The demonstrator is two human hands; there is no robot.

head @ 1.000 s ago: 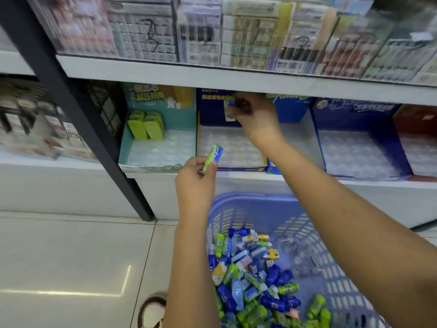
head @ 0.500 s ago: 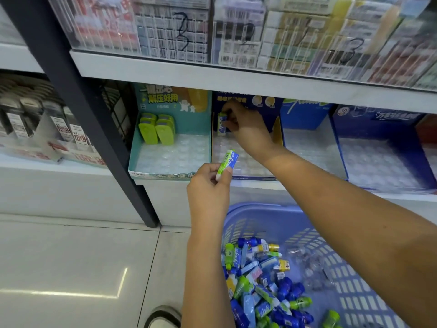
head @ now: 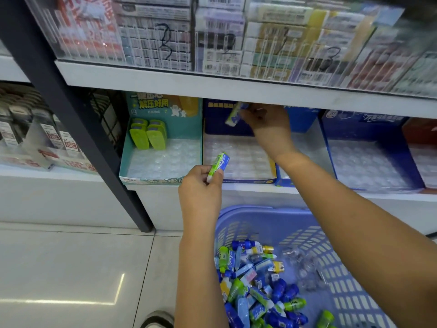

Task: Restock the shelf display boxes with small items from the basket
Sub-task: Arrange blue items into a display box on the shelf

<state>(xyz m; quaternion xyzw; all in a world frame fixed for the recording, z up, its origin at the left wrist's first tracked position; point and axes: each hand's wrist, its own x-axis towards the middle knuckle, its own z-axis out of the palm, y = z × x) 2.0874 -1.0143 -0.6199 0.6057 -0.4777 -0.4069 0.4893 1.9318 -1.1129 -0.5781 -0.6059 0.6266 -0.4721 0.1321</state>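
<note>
My left hand (head: 201, 185) pinches a small green-and-white tube (head: 218, 165) in front of the shelf edge. My right hand (head: 267, 121) reaches into the dark blue display box (head: 212, 114) and holds a small white-and-blue item (head: 233, 114) near its back wall, above the clear blister tray (head: 238, 157). A purple plastic basket (head: 331, 245) on the floor below my arms holds several small blue, green and white items (head: 255, 290).
The teal display box (head: 160, 171) to the left holds green packs (head: 149, 134) at its back. More blue boxes (head: 369, 157) with clear trays stand to the right. A black shelf post (head: 78, 129) slants at left. An upper shelf (head: 236, 88) overhangs. My shoe (head: 157, 319) shows below.
My right hand has lifted slightly inside the blue box, now holding the small item higher against the back wall. My left hand stays at the shelf edge with the green tube.
</note>
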